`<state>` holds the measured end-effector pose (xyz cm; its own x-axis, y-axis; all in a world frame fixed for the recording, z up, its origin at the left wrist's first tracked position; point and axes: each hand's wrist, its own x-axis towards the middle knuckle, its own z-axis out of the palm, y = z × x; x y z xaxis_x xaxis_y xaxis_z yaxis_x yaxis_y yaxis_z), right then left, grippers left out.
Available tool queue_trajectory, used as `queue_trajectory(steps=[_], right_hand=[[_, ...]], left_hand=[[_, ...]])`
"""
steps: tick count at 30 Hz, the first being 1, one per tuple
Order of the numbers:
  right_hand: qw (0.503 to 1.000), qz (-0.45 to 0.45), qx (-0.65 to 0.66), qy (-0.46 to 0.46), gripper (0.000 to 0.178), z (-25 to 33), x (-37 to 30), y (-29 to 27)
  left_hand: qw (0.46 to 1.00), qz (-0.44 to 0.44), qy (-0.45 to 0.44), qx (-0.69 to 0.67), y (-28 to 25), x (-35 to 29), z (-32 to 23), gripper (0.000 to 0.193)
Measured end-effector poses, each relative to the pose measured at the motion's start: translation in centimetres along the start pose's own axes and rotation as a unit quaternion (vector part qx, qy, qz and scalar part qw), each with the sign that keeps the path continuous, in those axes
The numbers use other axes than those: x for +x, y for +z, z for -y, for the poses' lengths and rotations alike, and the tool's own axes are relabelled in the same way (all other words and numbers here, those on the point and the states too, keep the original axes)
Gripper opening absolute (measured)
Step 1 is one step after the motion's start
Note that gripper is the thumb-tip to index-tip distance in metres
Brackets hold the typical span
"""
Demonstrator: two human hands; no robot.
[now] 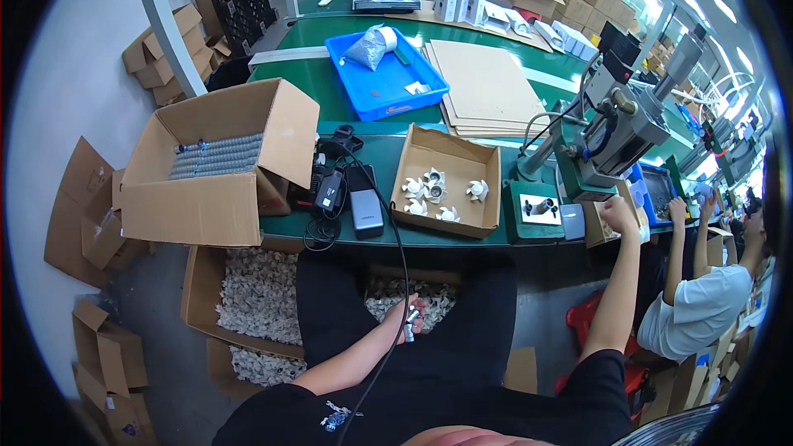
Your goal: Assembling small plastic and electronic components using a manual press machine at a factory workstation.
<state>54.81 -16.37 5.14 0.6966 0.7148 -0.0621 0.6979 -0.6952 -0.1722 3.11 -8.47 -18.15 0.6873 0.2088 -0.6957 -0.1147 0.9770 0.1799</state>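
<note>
My left hand is over my lap, its fingers closed around small shiny metal cylinders. To the right, my right hand is raised beside a bench press, fingers curled; whatever they hold, if anything, is hidden. Below the press head, a dark part sits on the light plate of its green base. Left of the press, a shallow cardboard box holds several white fan impellers. Under the bench by my legs, an open box holds many small whitish parts.
A carton of grey threaded-looking rods stands at left, beside a grey power bank and cables. A black cable hangs across my lap. Behind are a blue tray and stacked cardboard sheets. A co-worker sits at right.
</note>
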Motion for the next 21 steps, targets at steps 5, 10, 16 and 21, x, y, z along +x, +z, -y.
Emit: queue_trajectory(steps=[5,10,16,21], right_hand=[[0.995,0.074,0.024,-0.055,0.031,0.4,-0.3,1.9],[0.998,0.007,0.034,-0.046,0.028,-2.9,1.4,2.6],[0.945,-0.162,0.270,-0.092,0.017,3.2,-2.6,-1.2],[0.795,-0.116,0.589,-0.091,0.019,9.6,-6.8,0.7]], left_hand=[[1.000,0.021,-0.010,0.016,-0.6,0.3,0.2,0.030],[0.999,0.020,-0.022,0.028,0.0,0.7,0.0,0.030],[0.999,0.019,-0.002,0.038,-0.2,0.0,-0.1,0.030],[0.999,0.002,-0.007,0.052,0.0,0.2,0.5,0.030]])
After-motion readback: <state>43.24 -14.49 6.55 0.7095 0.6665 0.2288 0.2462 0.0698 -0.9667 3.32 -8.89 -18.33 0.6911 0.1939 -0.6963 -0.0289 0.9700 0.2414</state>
